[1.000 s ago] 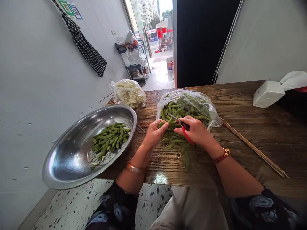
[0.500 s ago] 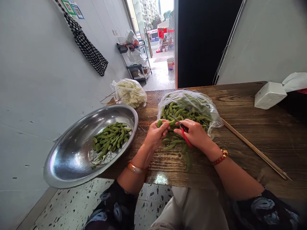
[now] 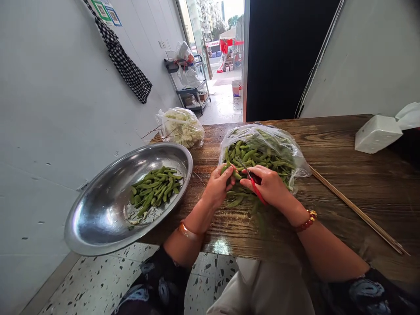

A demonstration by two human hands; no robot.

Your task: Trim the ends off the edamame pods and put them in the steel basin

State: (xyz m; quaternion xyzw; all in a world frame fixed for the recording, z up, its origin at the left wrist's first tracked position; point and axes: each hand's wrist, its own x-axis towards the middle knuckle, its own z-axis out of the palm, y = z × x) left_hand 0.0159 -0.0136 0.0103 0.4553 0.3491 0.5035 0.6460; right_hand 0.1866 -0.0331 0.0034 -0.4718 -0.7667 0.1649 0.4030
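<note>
My left hand [image 3: 220,183] pinches a green edamame pod [image 3: 236,176] between thumb and fingers, with more green showing at the top of the grip. My right hand [image 3: 267,183] is closed around a pair of red-handled scissors [image 3: 255,187], whose blades point up and left, close beside the pod. Behind both hands lies a clear plastic bag [image 3: 297,159] full of edamame pods [image 3: 254,153], some spilling onto the table below it. To the left, a large steel bowl [image 3: 95,218] holds a heap of pods [image 3: 155,189].
The wooden table [image 3: 331,140] carries a bag of cauliflower [image 3: 183,127] behind the bowl, thin wooden skewers [image 3: 357,208] at the right, and a tissue pack [image 3: 377,133] farther back. The bowl's rim overhangs the table's left edge. A cart [image 3: 190,87] stands by the doorway.
The pod in my left hand has turned from pointing right to slanting down and right. The scissors stay near it. The whole view has shifted slightly.
</note>
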